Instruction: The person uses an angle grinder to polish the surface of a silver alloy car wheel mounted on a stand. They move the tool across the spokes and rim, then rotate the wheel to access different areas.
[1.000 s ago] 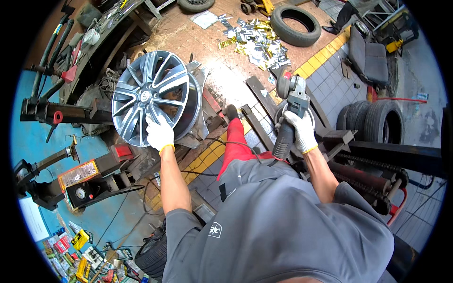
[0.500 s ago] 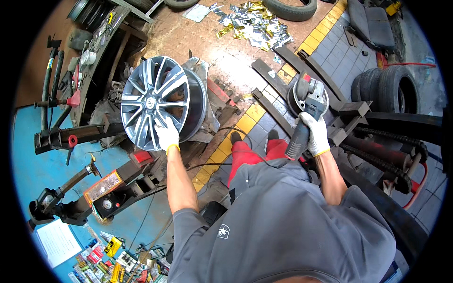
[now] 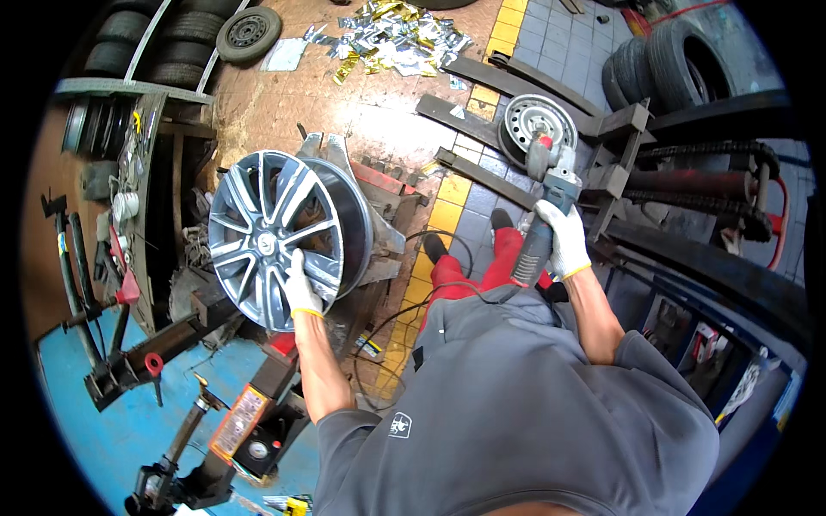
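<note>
A dark grey and silver alloy wheel (image 3: 264,243) without a tire leans on a metal stand at the left, its spoked face toward me. My left hand (image 3: 303,288), in a white glove, is closed on one of its spokes near the hub, the thumb laid along the front; the other fingers are partly hidden. My right hand (image 3: 565,239), gloved too, is wrapped round the body of a grey-blue angle grinder (image 3: 538,236). The grinder points away from me, apart from the alloy wheel, and its head overlaps a silver steel wheel (image 3: 538,120) lying beyond it.
A black cord (image 3: 465,282) trails from the grinder past my legs. Dark metal beams (image 3: 482,176) lie ahead; tires (image 3: 684,64) stand at the right. Foil scraps (image 3: 400,39) litter the far floor. A jack-like machine with a gauge (image 3: 256,449) sits at lower left.
My view has turned, so the surroundings shift in the picture. The alloy wheel appears lower, with my left hand still on it. The steel wheel shows more fully behind the grinder.
</note>
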